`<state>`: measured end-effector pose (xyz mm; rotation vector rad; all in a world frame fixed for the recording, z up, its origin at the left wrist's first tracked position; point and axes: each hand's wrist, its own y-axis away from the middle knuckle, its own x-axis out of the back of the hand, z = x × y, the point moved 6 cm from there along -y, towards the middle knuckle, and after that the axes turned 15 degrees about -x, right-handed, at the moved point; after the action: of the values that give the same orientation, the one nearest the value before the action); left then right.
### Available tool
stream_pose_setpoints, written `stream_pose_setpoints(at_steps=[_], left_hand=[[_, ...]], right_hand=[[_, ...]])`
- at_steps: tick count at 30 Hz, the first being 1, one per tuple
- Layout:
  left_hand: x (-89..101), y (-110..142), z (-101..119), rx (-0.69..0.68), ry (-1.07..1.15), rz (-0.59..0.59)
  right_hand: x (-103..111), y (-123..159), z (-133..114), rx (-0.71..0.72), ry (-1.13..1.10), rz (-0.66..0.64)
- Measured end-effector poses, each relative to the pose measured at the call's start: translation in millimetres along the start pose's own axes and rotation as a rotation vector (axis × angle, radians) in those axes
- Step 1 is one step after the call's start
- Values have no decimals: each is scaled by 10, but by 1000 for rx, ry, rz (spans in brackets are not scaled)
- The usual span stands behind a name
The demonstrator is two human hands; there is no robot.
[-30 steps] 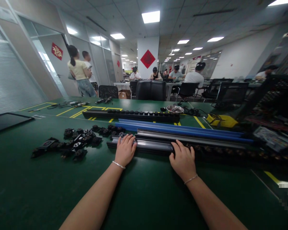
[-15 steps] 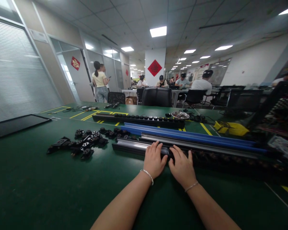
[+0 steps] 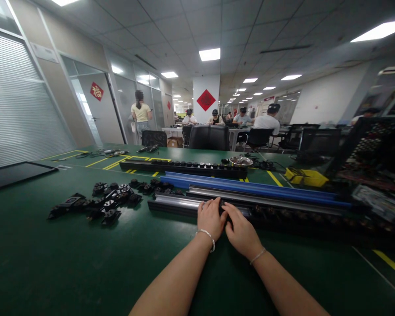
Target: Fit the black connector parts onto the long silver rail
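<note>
My left hand [image 3: 210,217] and my right hand [image 3: 239,230] lie side by side, touching, with their fingers pressed down on a long black and silver rail [image 3: 174,202] near the front of the green table [image 3: 69,263]. Both hands rest palm down with fingers stretched forward over the rail. The rail runs to the right, where a row of small black parts sits in it [image 3: 299,217]. Behind it lie a second silver rail [image 3: 266,198] and blue strips [image 3: 250,186]. A heap of small black parts [image 3: 108,199] lies left of my left hand.
Another black rail with fitted parts [image 3: 184,168] and a metal bowl [image 3: 240,160] lie farther back. A yellow object [image 3: 304,177] and a black crate [image 3: 375,153] stand at the right. A dark tray [image 3: 16,173] is at the left. People sit at far tables; one person stands by the door.
My left hand slid right along the rail from its left end until it met my right hand, which shifted slightly left. The view also turned a little.
</note>
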<state>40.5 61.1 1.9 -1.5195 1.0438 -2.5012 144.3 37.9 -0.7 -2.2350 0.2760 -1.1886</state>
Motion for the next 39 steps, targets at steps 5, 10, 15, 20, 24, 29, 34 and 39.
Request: stream_pose_setpoints(at_steps=[5,10,15,20,24,29,34,39], left_hand=[[35,-17,-61,34,18,20],[40,-19,-79,53,32,40],[57,-7,-67,54,33,74],[91,13,-56,39,40,107],[99,24,16,-49,2,70],[35,54,78,-107,-74,-25],[18,77,76,-94,-140,-45],[28,84,76,-62,-182,-61]], right_hand=[[19,-18,4,-35,104,32],[30,-30,57,-136,221,24],[26,-13,13,-131,203,-44],[27,-14,-7,-140,177,-86],[10,-24,8,-160,155,-131],[-1,-19,38,-168,200,-102],[26,-23,88,-201,274,-26],[47,-26,95,-204,333,-5]])
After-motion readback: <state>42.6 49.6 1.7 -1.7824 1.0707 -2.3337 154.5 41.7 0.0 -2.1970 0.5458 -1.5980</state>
